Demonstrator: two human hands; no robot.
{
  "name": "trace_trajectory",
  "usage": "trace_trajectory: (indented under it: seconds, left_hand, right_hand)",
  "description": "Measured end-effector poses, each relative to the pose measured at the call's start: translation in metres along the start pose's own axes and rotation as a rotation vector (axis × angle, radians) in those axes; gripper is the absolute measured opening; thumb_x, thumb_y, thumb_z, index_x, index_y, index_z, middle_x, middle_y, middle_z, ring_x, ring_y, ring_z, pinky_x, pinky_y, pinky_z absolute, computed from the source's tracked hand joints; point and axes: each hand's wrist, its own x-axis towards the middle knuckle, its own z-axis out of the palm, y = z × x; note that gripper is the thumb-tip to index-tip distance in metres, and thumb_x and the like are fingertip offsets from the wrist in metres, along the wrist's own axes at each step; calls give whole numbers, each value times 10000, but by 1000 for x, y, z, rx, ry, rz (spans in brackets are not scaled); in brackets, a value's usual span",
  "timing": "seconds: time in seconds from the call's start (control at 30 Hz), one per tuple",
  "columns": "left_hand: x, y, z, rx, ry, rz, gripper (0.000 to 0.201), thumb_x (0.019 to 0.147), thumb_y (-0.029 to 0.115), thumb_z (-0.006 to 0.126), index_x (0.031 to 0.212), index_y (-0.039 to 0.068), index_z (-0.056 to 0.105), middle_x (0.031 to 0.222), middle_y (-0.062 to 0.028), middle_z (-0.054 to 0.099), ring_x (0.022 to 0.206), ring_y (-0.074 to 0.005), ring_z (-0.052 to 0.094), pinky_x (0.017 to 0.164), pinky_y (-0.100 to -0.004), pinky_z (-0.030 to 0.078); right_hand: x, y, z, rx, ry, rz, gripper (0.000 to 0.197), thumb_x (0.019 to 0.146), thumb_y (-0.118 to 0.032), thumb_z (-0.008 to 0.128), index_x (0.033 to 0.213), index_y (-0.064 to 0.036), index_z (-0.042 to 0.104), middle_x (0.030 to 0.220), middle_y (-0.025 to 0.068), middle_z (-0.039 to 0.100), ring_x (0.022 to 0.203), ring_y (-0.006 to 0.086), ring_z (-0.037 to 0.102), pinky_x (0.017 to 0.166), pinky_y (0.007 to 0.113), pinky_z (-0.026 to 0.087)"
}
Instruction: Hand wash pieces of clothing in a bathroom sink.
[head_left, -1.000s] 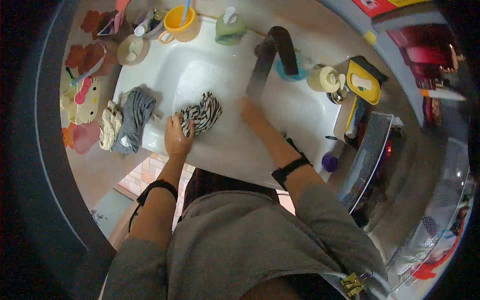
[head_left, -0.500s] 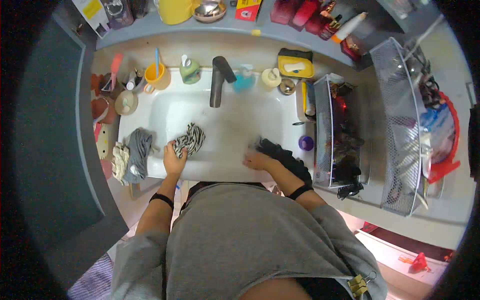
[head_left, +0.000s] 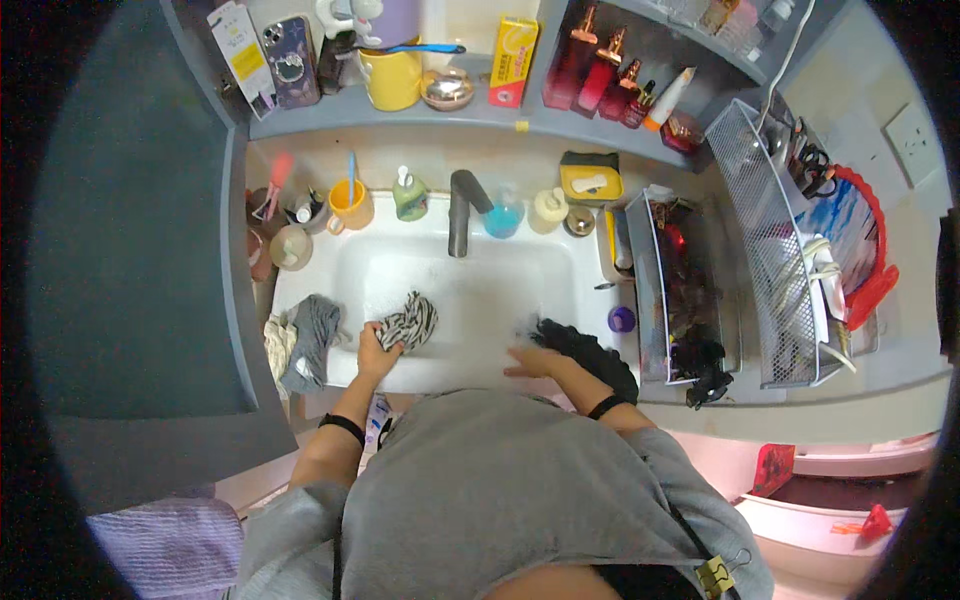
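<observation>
A zebra-striped cloth (head_left: 411, 322) lies crumpled in the left part of the white sink (head_left: 475, 335). My left hand (head_left: 377, 353) is closed on the near edge of this cloth. On the right, my right hand (head_left: 534, 362) hovers low over the sink's front side, its fingers stretched out and slightly blurred, with nothing visible in them. A black ruffled cloth (head_left: 590, 358) is draped beside that hand, over the sink's right front corner. Grey fabric (head_left: 312, 343) and cream fabric (head_left: 279, 342) hang over the left front corner.
A dark faucet (head_left: 460, 215) rises at the back. Along the back rim stand a yellow cup (head_left: 350, 205), a green pump bottle (head_left: 409, 195) and a cream pump bottle (head_left: 548, 212). Wire mesh baskets (head_left: 770, 270) fill the right counter. A grey cabinet door (head_left: 140, 220) stands at left.
The view has tilted up, showing more of the shelf. My right hand's fingers now look stretched out by the black cloth. My left hand keeps hold of the striped cloth.
</observation>
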Motion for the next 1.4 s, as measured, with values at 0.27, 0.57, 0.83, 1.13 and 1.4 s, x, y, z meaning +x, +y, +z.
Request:
trace_trajectory:
  seconds: [0.27,0.57,0.83,1.13,1.4]
  left_hand:
    - [-4,8,-2,-13,-3,24,588,632,176,768,1071,49,398,995,-186,498,945,-336,514,819,-392,432]
    - [-1,11,-6,-46,-30,-13,584,625,178,771,1061,58,402,1002,-176,507,939,-323,530,813,-381,441]
    - [0,-2,5,-145,-48,8,595,616,181,777,1064,60,405,1000,-178,514,929,-316,538,814,-377,444]
    - [-1,-3,4,-135,-35,-8,586,609,144,761,1065,46,405,1009,-167,508,937,-297,526,828,-363,434]
    - [2,-27,3,-259,-78,59,568,624,103,736,1077,41,398,1014,-159,486,936,-282,520,835,-360,429]
  right_hand:
    - [17,21,15,10,13,-16,846,832,-654,409,1396,-38,271,1457,180,235,1323,342,281,1083,421,234]
    - [10,17,12,57,-29,41,924,798,-723,373,1435,-80,182,1499,131,142,1344,327,245,1092,446,210]
    - [5,20,15,69,22,13,847,848,-623,423,1409,-24,213,1469,193,202,1320,345,288,1060,384,275]
    - [5,18,16,56,64,-11,854,836,-627,436,1397,-15,240,1476,192,177,1305,348,317,1055,394,283]
    - [4,8,11,107,19,6,862,824,-666,397,1418,-63,234,1490,164,155,1355,343,210,1091,467,201]
